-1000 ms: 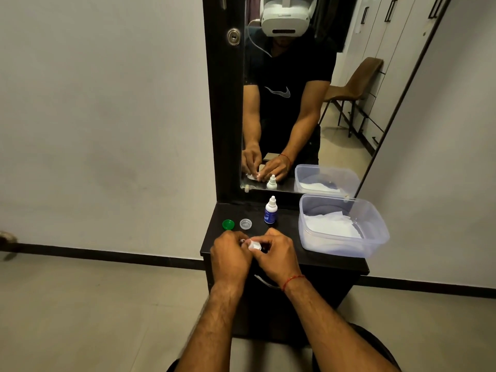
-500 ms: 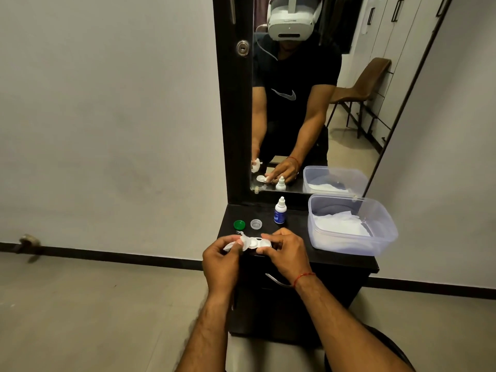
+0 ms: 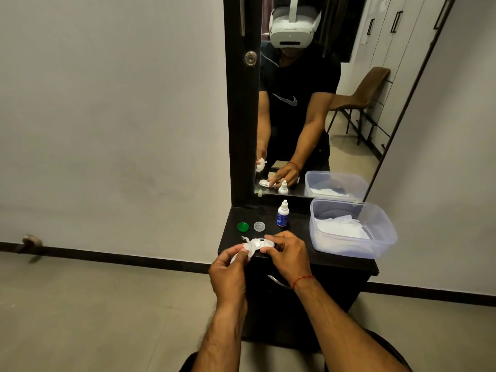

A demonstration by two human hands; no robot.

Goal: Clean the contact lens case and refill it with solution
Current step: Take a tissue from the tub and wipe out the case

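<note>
The white contact lens case [image 3: 259, 244] is held above the front edge of the dark dresser top [image 3: 295, 237], its right end pinched by the fingers of the right hand [image 3: 287, 257]. A crumpled white tissue [image 3: 248, 247] is grasped in the left hand [image 3: 230, 272] and pressed against the case's left well. Behind them, a green cap [image 3: 243, 226] and a clear cap [image 3: 259, 226] lie side by side, with the solution bottle [image 3: 282, 214] upright to their right. A clear plastic tub [image 3: 351, 229] holding white tissues sits at the right.
</note>
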